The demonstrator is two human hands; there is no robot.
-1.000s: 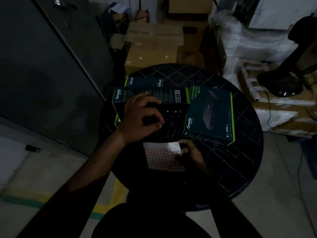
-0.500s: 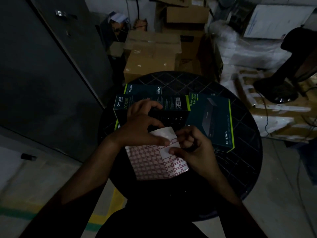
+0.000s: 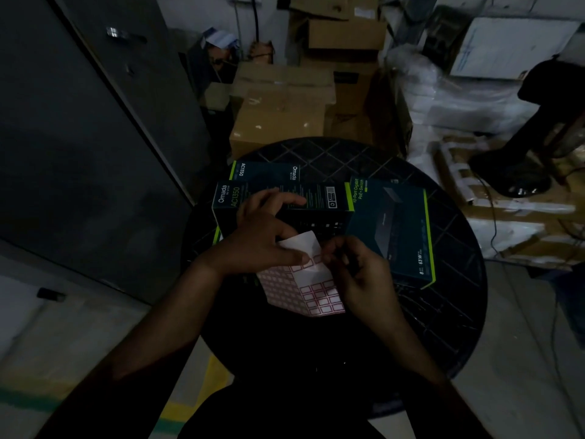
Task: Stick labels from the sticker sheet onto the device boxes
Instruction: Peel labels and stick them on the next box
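Two hands meet near the round table's (image 3: pixel 443 327) centre: the left hand (image 3: pixel 262 245) pinches the sticker sheet (image 3: pixel 300 289), the right hand (image 3: pixel 357 270) picks at one label. The sheet looks thin and floppy, best held at its edge, with the device boxes (image 3: pixel 395 229) just behind.

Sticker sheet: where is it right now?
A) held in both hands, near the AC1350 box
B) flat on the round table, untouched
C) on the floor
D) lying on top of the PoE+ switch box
A: the sticker sheet is pinched between the left hand and right hand, just in front of the AC1350 box.
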